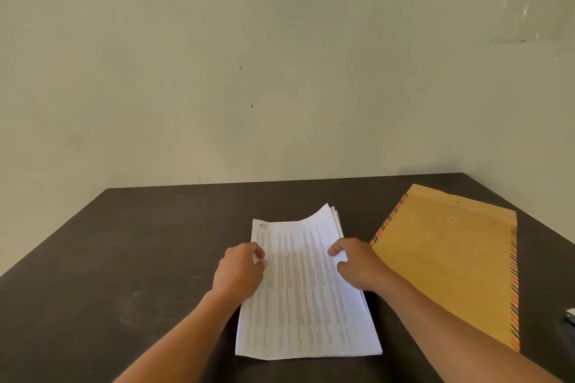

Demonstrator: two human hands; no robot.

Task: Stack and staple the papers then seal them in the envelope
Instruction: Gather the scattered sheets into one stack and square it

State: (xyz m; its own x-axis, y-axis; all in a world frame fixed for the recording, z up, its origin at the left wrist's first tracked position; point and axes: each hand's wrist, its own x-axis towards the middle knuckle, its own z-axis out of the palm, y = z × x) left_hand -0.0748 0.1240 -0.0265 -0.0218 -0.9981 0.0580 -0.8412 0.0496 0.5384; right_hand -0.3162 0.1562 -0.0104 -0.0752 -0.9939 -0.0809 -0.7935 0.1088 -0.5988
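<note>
A stack of white printed papers [303, 298] lies in the middle of the dark table, its far right corner curling upward with several sheet edges fanned out. My left hand [241, 269] grips the left edge of the stack, fingers curled over it. My right hand [357, 264] holds the right edge, thumb and fingers on the top sheet. A large yellow-brown envelope [448, 261] with orange and black striped borders lies flat to the right of the papers, partly under my right forearm.
The dark table [140, 258] meets a pale wall at its far edge. A small silvery object [571, 317], cut off by the frame, sits at the right edge beside the envelope.
</note>
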